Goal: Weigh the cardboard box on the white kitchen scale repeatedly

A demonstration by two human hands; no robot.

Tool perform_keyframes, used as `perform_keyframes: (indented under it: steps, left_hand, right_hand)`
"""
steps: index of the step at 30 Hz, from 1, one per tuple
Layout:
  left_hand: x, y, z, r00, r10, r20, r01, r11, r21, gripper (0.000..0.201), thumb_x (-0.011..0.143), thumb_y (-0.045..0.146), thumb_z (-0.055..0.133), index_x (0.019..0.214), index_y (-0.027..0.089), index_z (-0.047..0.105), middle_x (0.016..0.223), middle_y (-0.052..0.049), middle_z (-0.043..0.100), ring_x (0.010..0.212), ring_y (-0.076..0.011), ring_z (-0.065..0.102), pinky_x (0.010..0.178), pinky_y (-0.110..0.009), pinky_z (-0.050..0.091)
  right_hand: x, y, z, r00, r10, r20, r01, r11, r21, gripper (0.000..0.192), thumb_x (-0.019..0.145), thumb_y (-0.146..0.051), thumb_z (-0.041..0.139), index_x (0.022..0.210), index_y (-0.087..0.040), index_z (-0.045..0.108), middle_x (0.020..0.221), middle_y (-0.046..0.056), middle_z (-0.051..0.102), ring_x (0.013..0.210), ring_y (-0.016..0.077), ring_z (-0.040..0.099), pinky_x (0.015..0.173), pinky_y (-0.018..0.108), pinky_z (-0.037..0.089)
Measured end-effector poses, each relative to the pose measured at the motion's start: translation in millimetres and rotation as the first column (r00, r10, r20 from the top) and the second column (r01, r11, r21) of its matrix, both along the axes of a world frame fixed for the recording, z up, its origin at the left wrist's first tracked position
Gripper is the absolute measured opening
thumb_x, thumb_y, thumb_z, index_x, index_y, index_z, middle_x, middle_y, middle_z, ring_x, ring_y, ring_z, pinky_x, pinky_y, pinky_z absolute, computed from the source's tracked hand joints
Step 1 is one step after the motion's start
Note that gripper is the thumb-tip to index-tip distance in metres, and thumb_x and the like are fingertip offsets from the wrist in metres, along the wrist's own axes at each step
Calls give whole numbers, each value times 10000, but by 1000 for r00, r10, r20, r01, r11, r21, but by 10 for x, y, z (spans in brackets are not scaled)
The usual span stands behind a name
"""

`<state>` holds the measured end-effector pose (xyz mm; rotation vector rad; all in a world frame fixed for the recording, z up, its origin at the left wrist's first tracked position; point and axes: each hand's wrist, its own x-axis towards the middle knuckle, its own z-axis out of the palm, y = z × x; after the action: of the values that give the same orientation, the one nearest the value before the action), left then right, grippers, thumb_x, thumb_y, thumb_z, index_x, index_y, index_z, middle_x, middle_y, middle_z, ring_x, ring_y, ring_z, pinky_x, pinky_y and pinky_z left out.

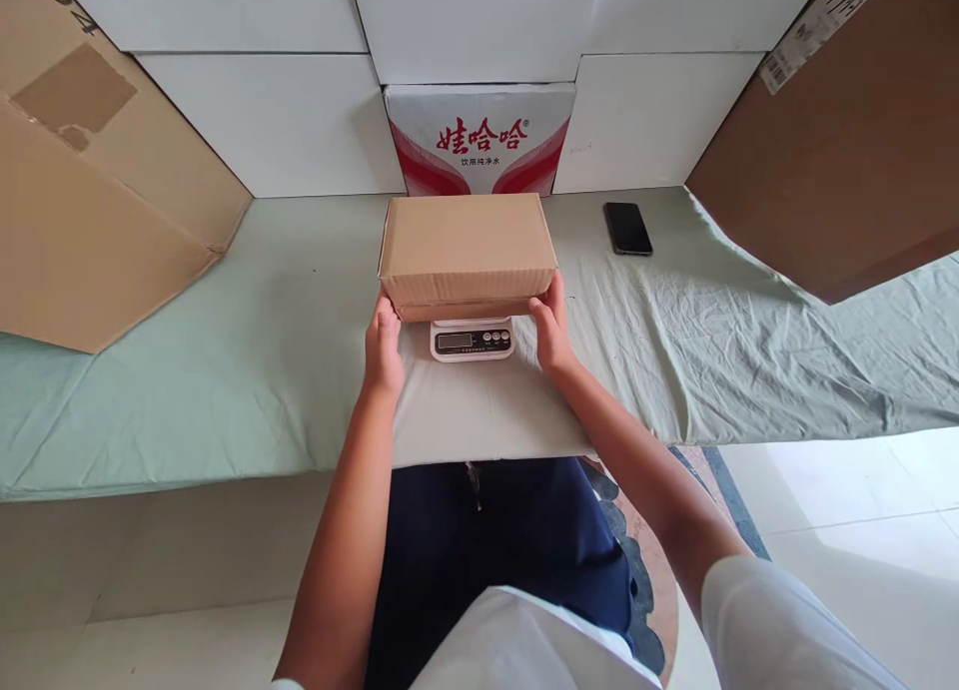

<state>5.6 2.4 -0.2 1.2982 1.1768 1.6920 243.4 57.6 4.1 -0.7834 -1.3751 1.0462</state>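
Gripping cardboard box (469,251) on scale (472,339): left hand (384,350), right hand (552,331).

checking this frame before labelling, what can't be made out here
Head view:
- Scale readout: too small to read; its platform is hidden under the cardboard box.
- Left hand and right hand: fingertips hidden behind the box's lower corners.
- Phone: screen dark.
- Large carton, right: cut off by the edge.

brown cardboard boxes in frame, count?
3. One small box on the scale, held by left hand and right hand; large box far left; large box far right. Others may be out of frame.
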Motion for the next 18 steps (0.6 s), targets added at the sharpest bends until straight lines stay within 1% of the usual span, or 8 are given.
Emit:
perform_keyframes:
  steps: [2,4,6,7,10,12,15,18]
  left_hand:
    - [3,10,3,1000,3,-4,-3,1000,9,779,886,812,387,1451,307,570,1621,-75,495,1557,-273,395,1288,-415,325]
    - [5,17,-1,1000,13,-6,-13,1000,7,789,881,819,383,1450,306,569,1610,-79,509,1551,-271,406,1285,-413,332]
    - [5,18,-8,1000,17,-7,-17,1000,-5,792,878,823,380,1450,309,568,1601,-78,519,1548,-267,411,1285,-411,333]
    - [5,17,-12,1000,14,-7,-14,1000,-8,792,877,824,380,1450,311,568,1604,-76,516,1551,-267,406,1287,-412,329]
    - [3,12,-18,1000,9,-6,-9,1000,-6,780,880,822,383,1447,322,572,1620,-67,497,1566,-269,379,1296,-418,310]
    - [1,10,-17,1000,12,-5,-12,1000,1,778,882,820,384,1448,322,572,1615,-72,502,1561,-275,389,1294,-424,314]
    - [-2,10,-10,1000,12,-1,-12,1000,11,792,883,821,383,1462,311,558,1624,-77,488,1565,-278,380,1295,-418,310]
    - [-4,8,-6,1000,9,-6,-9,1000,17,809,879,827,381,1472,301,547,1641,-75,465,1580,-281,349,1297,-409,303]
  right_hand:
    - [-1,-12,14,1000,-19,13,19,1000,-4,704,853,-629,528,1483,-352,378,1599,39,457,1513,293,400,1283,523,355]
    - [1,-16,28,999,-42,4,42,999,-15,728,850,-624,522,1507,-362,350,1622,28,436,1563,280,330,1308,523,317]
    - [4,-14,36,999,-47,-24,46,998,-35,732,841,-609,533,1509,-374,349,1650,10,404,1595,276,276,1324,535,287]
    - [5,-11,37,998,-43,-37,41,998,-45,732,836,-603,540,1507,-377,354,1661,3,391,1597,280,274,1326,545,281]
    - [1,-7,32,998,-24,-55,21,998,-57,724,836,-579,547,1505,-372,366,1658,6,396,1565,291,329,1322,560,285]
    - [-4,-7,32,998,-24,-54,21,998,-54,712,841,-567,544,1501,-359,376,1641,17,414,1538,290,368,1316,552,296]
    - [-3,-7,45,999,-41,-15,41,998,-48,693,852,-585,515,1493,-360,380,1625,19,423,1520,285,381,1301,535,322]
    - [2,-4,65,999,-47,18,48,998,-45,635,852,-609,500,1437,-369,439,1588,12,467,1496,290,405,1280,525,360]
